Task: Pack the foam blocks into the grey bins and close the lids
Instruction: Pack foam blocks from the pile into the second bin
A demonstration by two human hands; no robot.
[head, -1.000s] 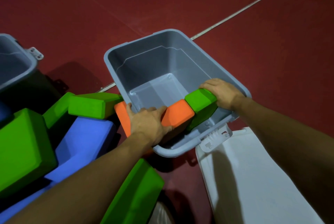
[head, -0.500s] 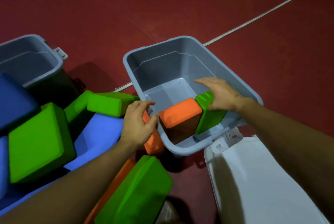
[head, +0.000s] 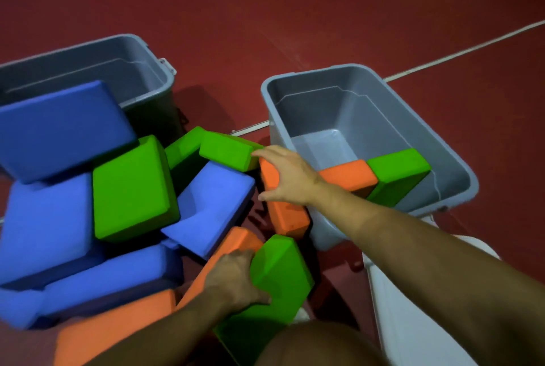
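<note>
The right bin [head: 460,176] is holding an orange block [head: 348,174] and a green block [head: 398,171]. The left hand [head: 233,280] is gripping a green floor block [head: 280,274]; the right hand [head: 287,174], fingers spread, is hovering over another orange block [head: 284,215].

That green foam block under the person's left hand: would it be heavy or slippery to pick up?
Probably light: the green foam block is foam, and the left hand grips it alone. Its matte surface looks grippy rather than slippery. Flat faces mean it should not roll, though it lies tilted on an orange block and might slide.
</note>
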